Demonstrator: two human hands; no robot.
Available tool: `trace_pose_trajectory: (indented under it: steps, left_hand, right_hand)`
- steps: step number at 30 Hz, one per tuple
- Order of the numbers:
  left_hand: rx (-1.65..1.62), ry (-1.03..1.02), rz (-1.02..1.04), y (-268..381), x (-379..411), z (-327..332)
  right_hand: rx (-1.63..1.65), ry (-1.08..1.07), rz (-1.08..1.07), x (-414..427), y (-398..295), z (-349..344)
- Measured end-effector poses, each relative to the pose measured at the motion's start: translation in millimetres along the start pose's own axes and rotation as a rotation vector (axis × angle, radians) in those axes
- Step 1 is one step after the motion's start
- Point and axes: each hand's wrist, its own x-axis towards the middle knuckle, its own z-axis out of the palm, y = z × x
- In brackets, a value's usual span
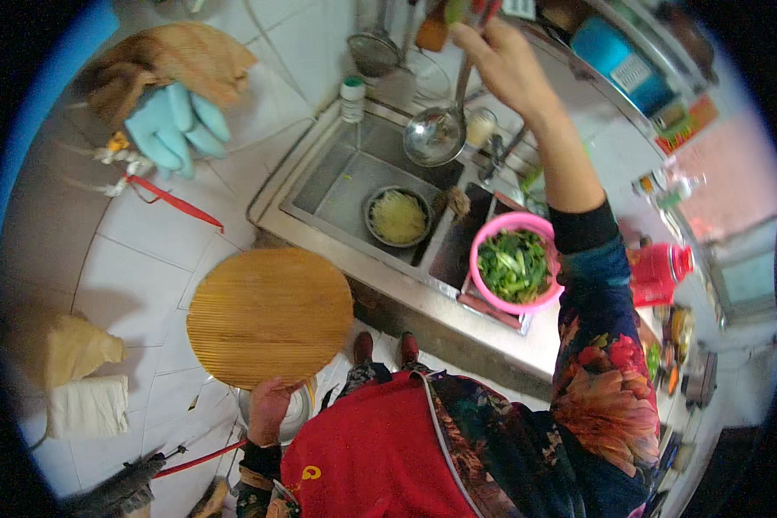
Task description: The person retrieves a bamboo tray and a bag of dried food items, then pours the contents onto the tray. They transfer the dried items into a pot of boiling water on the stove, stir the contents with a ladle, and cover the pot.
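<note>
My left hand (272,409) grips the lower edge of a round, ribbed wooden board or lid (270,317) above the floor, beside a metal pot (298,411). My right hand (492,52) is raised high at the top, by the upper handle end of a metal ladle (435,135) that hangs over the sink; whether its fingers are closed on that handle cannot be told. Below the ladle, a metal bowl of pale shreds (398,217) sits in the left sink basin (327,194). A pink plastic basket of leafy greens (517,262) rests over the right basin.
The counter's front edge (375,272) runs diagonally before me. A strainer (375,55) and a wooden utensil (432,29) hang at the wall. A green-capped bottle (352,100) stands at the sink's corner, a red flask (660,273) at right. Light-blue gloves (175,129) hang at left.
</note>
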Motion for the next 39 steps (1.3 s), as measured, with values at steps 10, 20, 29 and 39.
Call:
trace_pose_trajectory:
  steps: [10, 20, 29, 39]
  left_hand:
    - [0.203, -0.286, -0.334, -49, -12, 28]
    - [0.357, -0.809, -0.653, -246, -87, 204]
    - [0.445, -1.168, -1.047, -469, -207, 416]
    - [0.512, -1.265, -1.415, -745, -306, 515]
  right_hand:
    - [0.117, 0.065, 0.550, -266, -60, -241]
    - [0.666, 0.120, 1.183, -677, -169, -381]
    - [1.163, 0.821, 1.258, -1030, -280, -340]
    - [1.295, 1.794, 1.212, -1166, -265, -500]
